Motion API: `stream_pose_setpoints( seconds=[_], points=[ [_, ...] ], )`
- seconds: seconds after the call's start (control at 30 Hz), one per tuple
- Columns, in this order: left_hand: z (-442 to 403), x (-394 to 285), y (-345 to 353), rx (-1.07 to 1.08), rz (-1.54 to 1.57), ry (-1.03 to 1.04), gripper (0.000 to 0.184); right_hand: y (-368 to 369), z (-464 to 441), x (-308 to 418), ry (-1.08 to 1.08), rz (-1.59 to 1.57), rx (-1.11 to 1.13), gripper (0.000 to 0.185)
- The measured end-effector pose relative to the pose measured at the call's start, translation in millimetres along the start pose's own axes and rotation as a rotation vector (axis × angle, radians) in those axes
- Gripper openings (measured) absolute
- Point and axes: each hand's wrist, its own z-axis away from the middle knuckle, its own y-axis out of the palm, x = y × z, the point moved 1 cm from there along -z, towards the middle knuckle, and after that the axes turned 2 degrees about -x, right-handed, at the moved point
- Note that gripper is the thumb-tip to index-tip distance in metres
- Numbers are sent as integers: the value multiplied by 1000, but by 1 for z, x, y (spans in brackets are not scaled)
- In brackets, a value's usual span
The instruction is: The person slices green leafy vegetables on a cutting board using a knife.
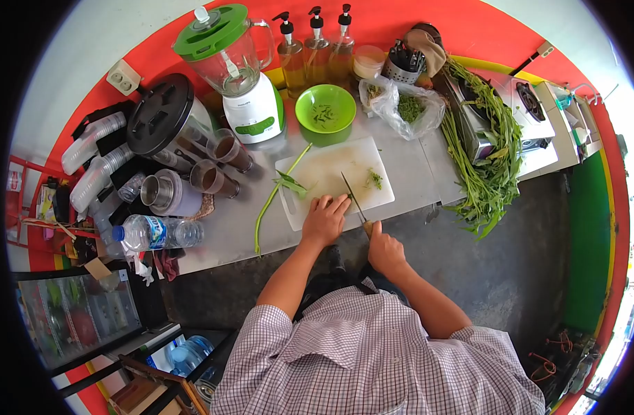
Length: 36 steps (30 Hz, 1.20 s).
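My right hand (pixel 387 250) is closed round the handle of a kitchen knife (pixel 353 197), whose blade points away from me over the white cutting board (pixel 331 162). Fingers curled and pressed down, my left hand (pixel 324 220) rests on the board's near edge, close to the blade. Whatever lies under its fingertips is mostly hidden; a bit of dark green shows there. A long green stalk with leaves (pixel 284 183) lies across the board's left side. Chopped greens (pixel 374 180) sit right of the blade. Behind the board, a green bowl (pixel 336 114) holds cut green pieces.
A blender (pixel 251 111), pump bottles (pixel 317 55) and a plastic bag of greens (pixel 408 111) stand behind. Leafy stalks (pixel 479 166) drape over the stove (pixel 538 124) at right. Dark-filled cups (pixel 213 180) and a water bottle (pixel 158 232) are at left on the metal table (pixel 224 257).
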Motion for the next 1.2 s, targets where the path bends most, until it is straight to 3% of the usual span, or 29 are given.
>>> stream_pose_setpoints(
  seconds=[0.07,0.9,1.2],
  points=[
    [-1,-1,-2,10,12,-10,44,8,-2,1,68,-21,10,45],
    [-3,-4,-6,23,4,-20,43,7,-5,-1,32,-92,42,57],
    [-3,-3,-5,7,16,-32,43,-3,-8,0,7,-60,28,51]
  ],
)
